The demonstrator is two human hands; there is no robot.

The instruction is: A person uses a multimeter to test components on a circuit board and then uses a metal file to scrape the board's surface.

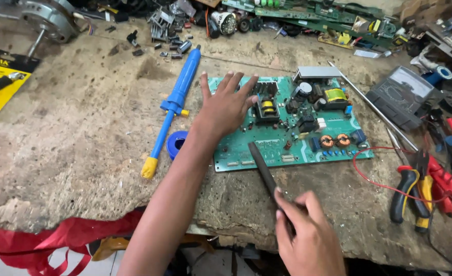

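A green circuit board (333, 130) with coils, capacitors and a metal heat sink lies flat on the worn workbench (83, 128). My left hand (226, 105) rests palm down on the board's left part, fingers spread. My right hand (307, 235) grips a dark flat tool (262, 168), like a file or blade. Its tip lies on the board's near edge.
A blue desoldering pump (177, 97) and a blue solder spool (176, 143) lie left of the board. Pliers with red and yellow handles (415, 197), a red wire (369, 176), a long metal rod (374, 110) and a grey meter (402, 94) are on the right. Loose parts and boards crowd the far edge.
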